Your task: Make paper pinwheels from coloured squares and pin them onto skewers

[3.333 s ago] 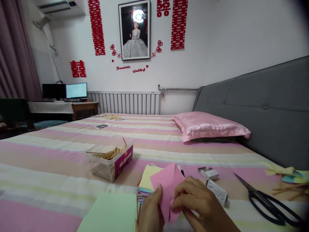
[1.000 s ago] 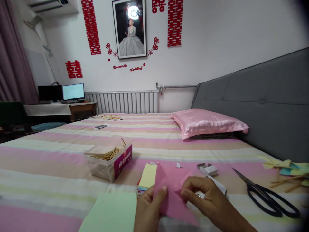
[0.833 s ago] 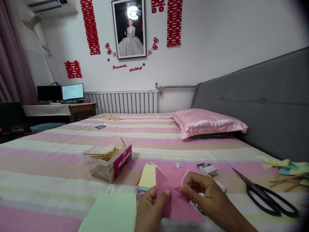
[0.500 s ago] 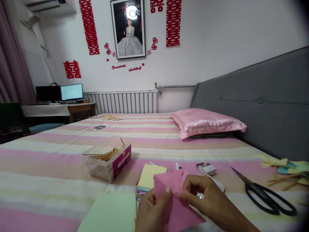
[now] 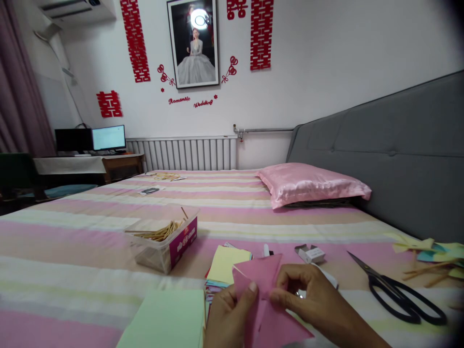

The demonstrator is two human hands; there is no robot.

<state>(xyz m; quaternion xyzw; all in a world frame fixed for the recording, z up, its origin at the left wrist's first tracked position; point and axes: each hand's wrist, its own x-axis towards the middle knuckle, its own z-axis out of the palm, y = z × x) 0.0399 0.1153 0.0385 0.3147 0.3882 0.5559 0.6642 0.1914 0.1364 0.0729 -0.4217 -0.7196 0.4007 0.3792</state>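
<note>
Pink paper sheet (image 5: 266, 295), light, thin and easily creased, sits low over the bed (image 5: 90, 251), pinched at its centre between our left hand (image 5: 226, 319) and right hand (image 5: 311, 302); we judge edge grips safest.
</note>
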